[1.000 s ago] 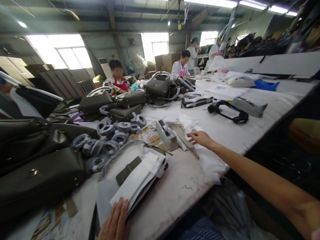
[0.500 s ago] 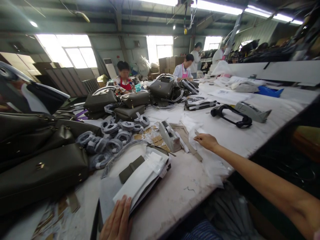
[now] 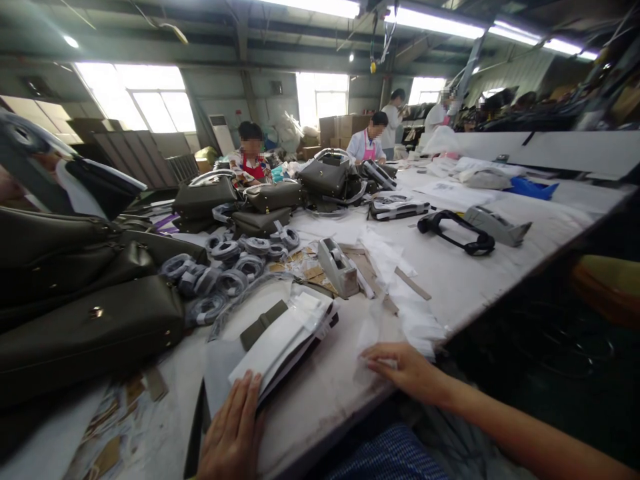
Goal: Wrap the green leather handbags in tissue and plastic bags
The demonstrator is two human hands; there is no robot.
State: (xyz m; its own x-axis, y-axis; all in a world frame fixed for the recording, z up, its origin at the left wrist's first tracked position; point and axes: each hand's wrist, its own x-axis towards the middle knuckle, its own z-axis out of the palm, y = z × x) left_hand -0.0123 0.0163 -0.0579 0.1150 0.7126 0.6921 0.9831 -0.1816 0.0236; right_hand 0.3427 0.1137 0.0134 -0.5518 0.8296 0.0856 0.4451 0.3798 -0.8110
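My left hand [image 3: 234, 423] lies flat, fingers stretched, on the near end of a folded white wrapping sheet [image 3: 283, 340]. That sheet covers part of a dark olive bag, whose olive tab [image 3: 263, 325] shows beside it; the bag's near side is partly hidden under the hand. Close to the table's front edge, my right hand [image 3: 407, 370] pinches the edge of a thin, see-through white sheet [image 3: 371, 333]. More crumpled white sheets [image 3: 417, 323] lie just beyond it. A grey tape dispenser [image 3: 337, 270] stands past the bag's far end.
Dark olive handbags [image 3: 90, 333] crowd the left side. Wrapped coiled straps [image 3: 233, 283] lie between them and the dispenser. To the right are a black headset-like band [image 3: 457, 233] and another tape dispenser [image 3: 497, 223]. Co-workers [image 3: 367, 143] are across the table [image 3: 320, 407].
My right hand has come back toward me and to the table's front edge, drawing a thin sheet along. A brown strip near the sheets has shifted. My left hand stays on the bag.
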